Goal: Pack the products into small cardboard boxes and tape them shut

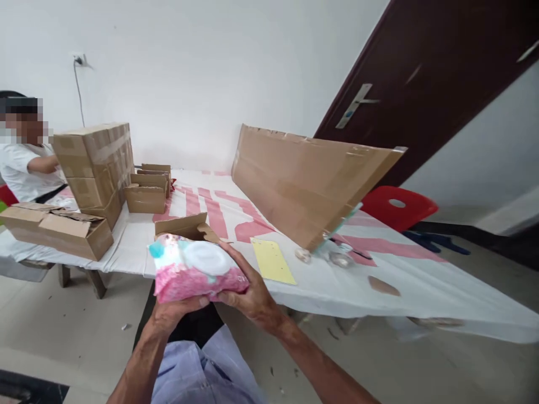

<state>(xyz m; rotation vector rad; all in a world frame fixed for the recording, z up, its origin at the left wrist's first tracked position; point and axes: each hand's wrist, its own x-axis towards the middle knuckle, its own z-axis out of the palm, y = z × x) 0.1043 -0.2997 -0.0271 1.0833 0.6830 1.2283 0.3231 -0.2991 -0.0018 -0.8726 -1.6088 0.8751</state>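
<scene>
A pink and white pack of wet wipes [185,275] with a white oval lid is held up in front of me, at the near edge of the table. My left hand [174,314] grips its lower left side from below, the thumb along the bottom edge. Around the right end is my right hand [252,292], its thumb underneath and its fingers over the far side. Just behind the pack stands an open cardboard box [181,225], partly hidden by it. To the right of the box lies a yellow sheet [273,261].
Stacked taped cartons [95,163] and a long carton [63,230] stand at the left, near a seated person [29,163]. Small open boxes [147,196] sit behind. A large cardboard panel [303,179] leans over the table's right half. Tape rolls [339,258] lie beside it, near a red chair [398,207].
</scene>
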